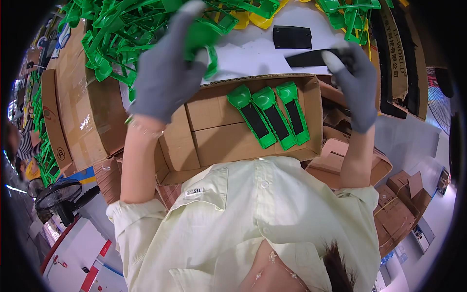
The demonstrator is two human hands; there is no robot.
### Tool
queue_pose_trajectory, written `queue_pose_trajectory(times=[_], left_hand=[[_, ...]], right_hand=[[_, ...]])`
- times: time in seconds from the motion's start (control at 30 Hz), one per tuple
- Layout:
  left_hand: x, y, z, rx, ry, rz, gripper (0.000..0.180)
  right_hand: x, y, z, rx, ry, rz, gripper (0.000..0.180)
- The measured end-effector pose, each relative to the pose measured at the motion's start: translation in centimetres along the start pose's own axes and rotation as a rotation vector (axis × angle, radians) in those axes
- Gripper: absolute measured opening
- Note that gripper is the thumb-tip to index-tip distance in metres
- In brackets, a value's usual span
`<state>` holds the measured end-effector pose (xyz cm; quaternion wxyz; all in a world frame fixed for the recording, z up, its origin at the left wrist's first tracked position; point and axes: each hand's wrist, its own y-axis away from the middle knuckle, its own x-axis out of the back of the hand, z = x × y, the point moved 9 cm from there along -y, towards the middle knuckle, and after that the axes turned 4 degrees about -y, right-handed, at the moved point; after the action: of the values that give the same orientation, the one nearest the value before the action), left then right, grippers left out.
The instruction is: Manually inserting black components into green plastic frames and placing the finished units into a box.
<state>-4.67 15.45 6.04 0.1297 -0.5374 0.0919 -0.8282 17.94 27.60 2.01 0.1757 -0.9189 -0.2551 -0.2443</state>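
My left hand, in a grey glove with pale fingertips, is blurred over the heap at the upper left. Its thumb and fingers close on a green plastic part, which is smeared too. My gloved right hand pinches a thin black strip by one end, above the white tabletop. Just beyond that strip lies a flat black piece. Three green parts with black strips set in their long sections rest side by side in an open cardboard box against my body.
A tangled heap of green parts covers the far left, with yellow parts among them. More green parts lie far right. Cardboard cartons stand at the right, and a black fan at the left.
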Motion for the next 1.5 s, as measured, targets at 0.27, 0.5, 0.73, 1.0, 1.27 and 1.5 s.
queue_pose_trajectory(times=[0.27,0.5,0.73,1.0,1.27,1.5], left_hand=[[-6.4,10.0,-4.8,0.753,1.206,-0.131,0.021],[-9.8,11.5,-1.9,0.809,1.386,-0.224,0.030],[-10.4,11.5,-1.2,0.822,1.413,-0.227,0.024],[-11.6,12.7,-0.5,0.908,1.441,-0.196,0.026],[-10.2,12.9,-1.0,0.850,1.272,-0.303,0.027],[-11.8,15.1,-1.0,0.857,1.241,-0.442,0.020]], right_hand=[[-5.7,7.2,-0.8,-0.556,-0.596,-0.088,0.022],[-7.6,7.5,-1.2,-0.367,-0.386,-0.175,0.020],[-6.8,6.9,-2.8,-0.220,-0.134,-0.150,0.015],[-7.0,7.2,-2.9,-0.205,-0.064,-0.179,0.014],[-4.4,7.1,-2.0,-0.171,0.361,0.034,0.034],[-10.2,12.0,1.4,-0.318,-0.065,-0.401,0.021]])
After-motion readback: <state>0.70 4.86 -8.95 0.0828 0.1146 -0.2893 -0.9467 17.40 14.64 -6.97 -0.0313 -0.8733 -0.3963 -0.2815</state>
